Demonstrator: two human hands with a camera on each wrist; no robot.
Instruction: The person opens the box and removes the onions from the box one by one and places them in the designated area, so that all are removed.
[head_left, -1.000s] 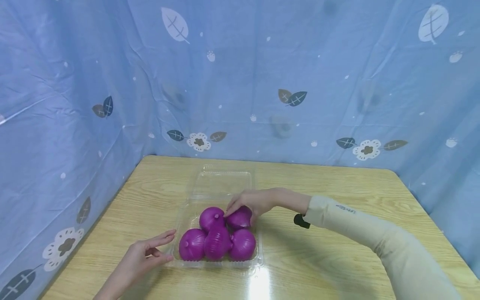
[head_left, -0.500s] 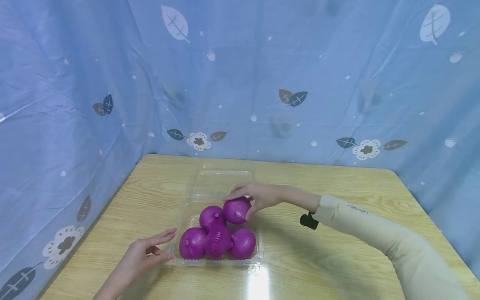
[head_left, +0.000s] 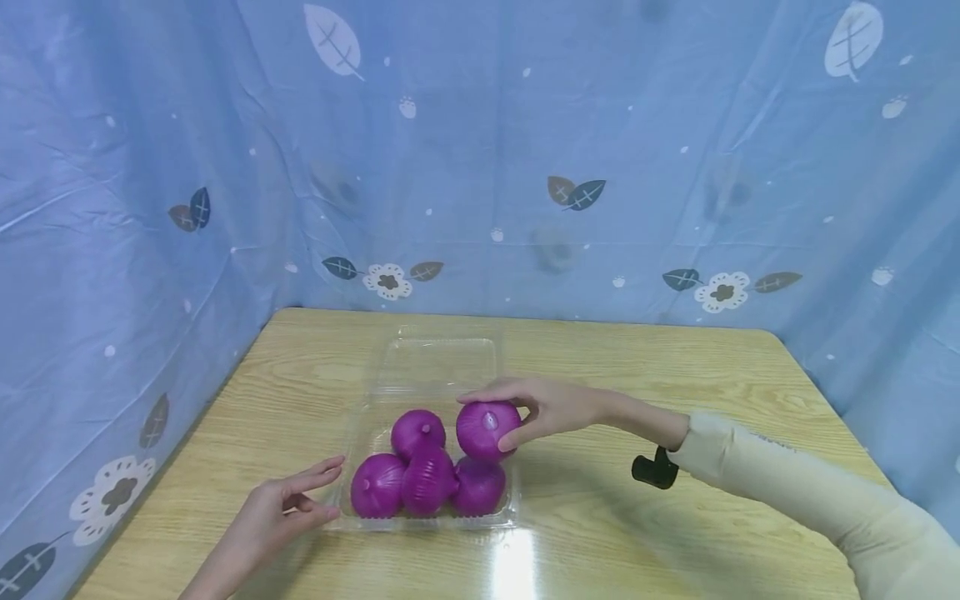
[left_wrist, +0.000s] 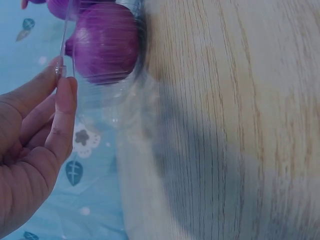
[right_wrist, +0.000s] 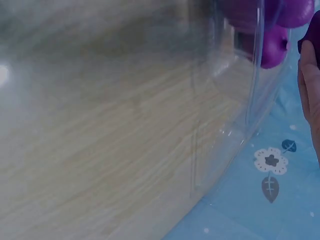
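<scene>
My right hand grips a purple onion between thumb and fingers, over the back right of a clear plastic clamshell box. At the right edge of the right wrist view, only part of that hand shows. Several more purple onions sit in the box, among them one at the front left, one at the back and one in the middle lying over its neighbours. At the box's left side, my left hand pinches the rim between thumb and finger.
The box's clear lid lies open toward the back of the wooden table. A blue patterned curtain hangs behind the table and along its sides. A black strap device hangs at the right sleeve's cuff.
My right hand has lifted the onion from the back right of the box, then shifted it right and slightly forward, turning it. The left hand stays at the rim.
</scene>
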